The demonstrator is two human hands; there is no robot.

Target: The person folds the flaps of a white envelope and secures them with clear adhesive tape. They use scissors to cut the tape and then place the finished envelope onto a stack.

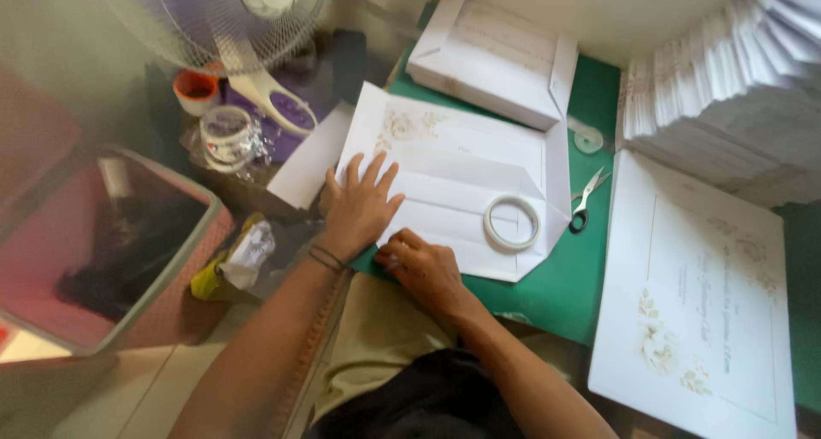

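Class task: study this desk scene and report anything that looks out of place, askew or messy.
The leaning pile of white folded cards at the far right fans out unevenly instead of standing square. On the floor, crumpled yellow and white wrapping lies beside the pink plastic bin, not in it. Otherwise nothing looks spilled or damaged.

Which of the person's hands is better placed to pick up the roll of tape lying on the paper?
Probably the right hand: it is nearer the tape roll, with bare paper between. The left hand lies flat on the folded white sheet, farther away.
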